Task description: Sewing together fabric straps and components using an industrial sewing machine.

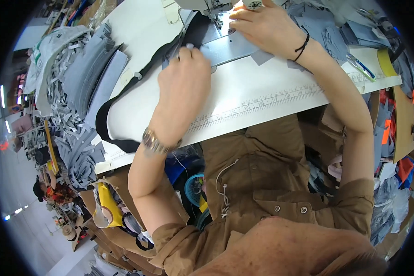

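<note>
A white sewing machine (202,4) stands at the far edge of the table, its needle area lit, with a metal plate (232,48) below. My right hand (267,27) reaches over the plate beside the needle, fingers apart and bent toward it. Grey cloth (262,57) shows under that hand. My left hand (186,76), curled closed, rests left of the plate beside a long black fabric band (103,117). The band loops across the table's left side and runs up toward the machine. What the left fingers pinch is hidden.
A printed ruler (244,109) runs along the near edge of the white table (147,108). Stacked grey cloth pieces (85,76) crowd the left; more grey pieces (329,41) lie right. A yellow tape roll (386,63) and pens (361,66) sit at right. Far left, another person (55,191).
</note>
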